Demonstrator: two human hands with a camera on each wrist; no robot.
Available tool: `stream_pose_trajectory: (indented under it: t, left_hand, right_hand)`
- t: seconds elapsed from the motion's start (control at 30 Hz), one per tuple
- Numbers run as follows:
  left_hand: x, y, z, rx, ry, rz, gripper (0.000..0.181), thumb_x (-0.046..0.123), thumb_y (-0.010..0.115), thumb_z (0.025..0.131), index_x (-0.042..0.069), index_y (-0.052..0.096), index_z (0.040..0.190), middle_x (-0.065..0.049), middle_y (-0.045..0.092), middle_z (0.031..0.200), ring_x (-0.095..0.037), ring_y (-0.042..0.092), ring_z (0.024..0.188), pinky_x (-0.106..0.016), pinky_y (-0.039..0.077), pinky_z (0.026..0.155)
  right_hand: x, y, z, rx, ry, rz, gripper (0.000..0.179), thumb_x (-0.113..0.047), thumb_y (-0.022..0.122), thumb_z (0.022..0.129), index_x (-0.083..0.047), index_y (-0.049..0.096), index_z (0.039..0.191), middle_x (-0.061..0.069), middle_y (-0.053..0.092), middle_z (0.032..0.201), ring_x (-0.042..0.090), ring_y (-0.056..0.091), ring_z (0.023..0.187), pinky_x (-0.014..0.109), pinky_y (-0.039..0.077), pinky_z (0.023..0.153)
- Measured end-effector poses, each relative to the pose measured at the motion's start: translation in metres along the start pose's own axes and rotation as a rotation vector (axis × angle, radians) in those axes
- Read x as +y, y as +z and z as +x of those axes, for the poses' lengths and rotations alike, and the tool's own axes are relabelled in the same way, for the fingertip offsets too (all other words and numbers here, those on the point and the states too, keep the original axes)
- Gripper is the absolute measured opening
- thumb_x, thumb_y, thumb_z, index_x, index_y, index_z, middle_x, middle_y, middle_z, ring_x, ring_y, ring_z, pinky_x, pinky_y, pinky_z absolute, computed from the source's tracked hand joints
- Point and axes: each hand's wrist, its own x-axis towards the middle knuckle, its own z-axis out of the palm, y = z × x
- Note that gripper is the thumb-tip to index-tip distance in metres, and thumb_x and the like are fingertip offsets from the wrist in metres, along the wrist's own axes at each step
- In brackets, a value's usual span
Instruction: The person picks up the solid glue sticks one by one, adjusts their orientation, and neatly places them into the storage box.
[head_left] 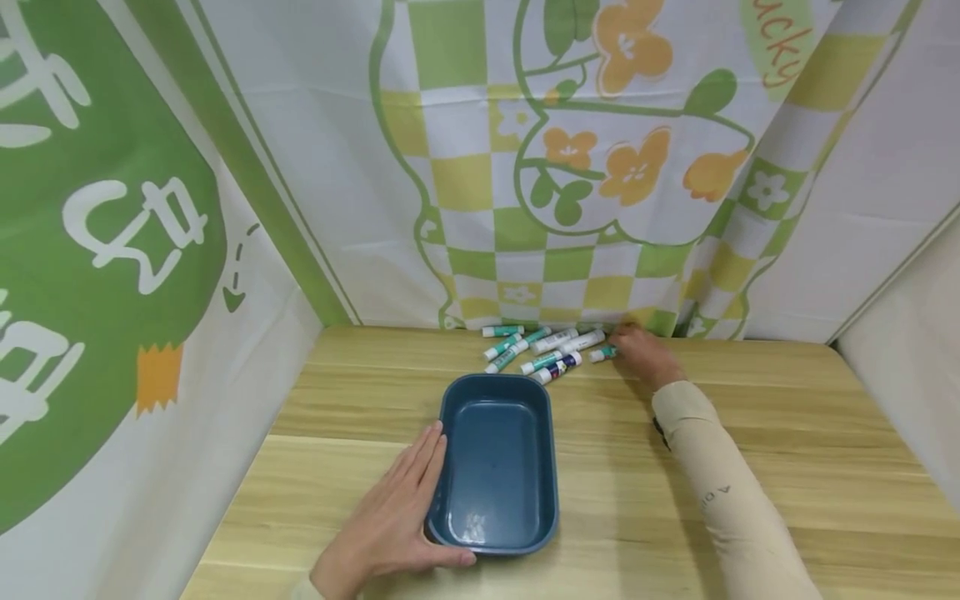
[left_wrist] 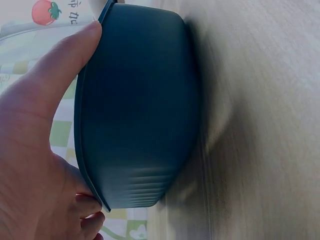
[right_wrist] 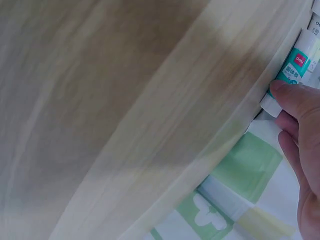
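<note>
A dark blue, rectangular plastic box (head_left: 495,548) stands on the table with its open top up. My left hand (head_left: 397,504) rests against its left side, fingers straight along the rim and thumb along the near edge. In the left wrist view the thumb touches the box's rim (left_wrist: 79,135). At the table's far edge my right hand (head_left: 647,357) pinches a green-and-white glue stick (head_left: 603,354), its label facing the right wrist camera. Left of that hand lies a loose group of several glue sticks (head_left: 542,362), mostly green and white, one dark blue and white.
The wooden table (head_left: 360,475) ends at the back against a hanging cloth (head_left: 555,267) with green and yellow checks and flowers. Another printed cloth (head_left: 112,333) hangs on the left. The glue sticks lie just behind the box's far rim.
</note>
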Motion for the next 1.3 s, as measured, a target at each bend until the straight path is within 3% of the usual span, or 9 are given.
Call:
stream_pose_trajectory:
  t: [0.2, 0.4, 0.57, 0.87, 1.3]
  left_hand:
    - [0.000, 0.000, 0.000, -0.019, -0.006, -0.017, 0.142, 0.098, 0.059, 0.072, 0.002, 0.018, 0.168, -0.018, 0.012, 0.178, -0.035, 0.018, 0.165, -0.049, 0.029, 0.131]
    - [-0.001, 0.000, 0.000, -0.030, -0.004, -0.016, 0.142, 0.097, 0.061, 0.072, -0.001, 0.019, 0.168, -0.019, 0.012, 0.178, -0.036, 0.018, 0.165, -0.049, 0.028, 0.130]
    - [-0.002, -0.001, 0.000, 0.001, 0.015, -0.005, 0.142, 0.098, 0.058, 0.073, -0.004, 0.023, 0.166, -0.021, 0.016, 0.177, -0.037, 0.020, 0.164, -0.050, 0.030, 0.129]
    - [-0.001, -0.001, 0.001, -0.024, 0.008, -0.022, 0.142, 0.098, 0.057, 0.073, -0.003, 0.023, 0.166, -0.020, 0.015, 0.177, -0.036, 0.019, 0.165, -0.051, 0.030, 0.130]
    - [-0.001, 0.000, 0.000, -0.016, 0.011, -0.036, 0.142, 0.098, 0.057, 0.073, -0.002, 0.022, 0.167, -0.019, 0.013, 0.178, -0.034, 0.016, 0.166, -0.050, 0.029, 0.131]
  right_hand:
    - [0.004, -0.008, -0.008, -0.019, -0.065, -0.032, 0.030, 0.009, 0.078, 0.081, 0.000, 0.078, 0.110, 0.020, 0.074, 0.110, 0.039, 0.071, 0.102, 0.048, 0.064, 0.087]
    - [0.000, -0.024, -0.011, -0.096, 0.005, 0.042, 0.018, 0.005, 0.081, 0.086, 0.002, 0.075, 0.103, 0.020, 0.074, 0.103, 0.037, 0.072, 0.091, 0.047, 0.064, 0.078]
    - [-0.012, -0.048, -0.007, -0.135, 0.005, 0.100, 0.019, -0.003, 0.084, 0.087, 0.001, 0.076, 0.103, 0.014, 0.076, 0.092, 0.029, 0.073, 0.081, 0.042, 0.064, 0.072]
    - [-0.046, -0.082, -0.006, -0.202, -0.048, 0.123, 0.006, -0.005, 0.079, 0.092, -0.003, 0.078, 0.098, 0.011, 0.076, 0.098, 0.023, 0.071, 0.084, 0.040, 0.064, 0.077]
    - [-0.105, -0.102, 0.005, -0.110, -0.218, 0.124, 0.004, -0.009, 0.078, 0.094, -0.006, 0.075, 0.093, 0.007, 0.072, 0.090, 0.016, 0.063, 0.078, 0.035, 0.057, 0.069]
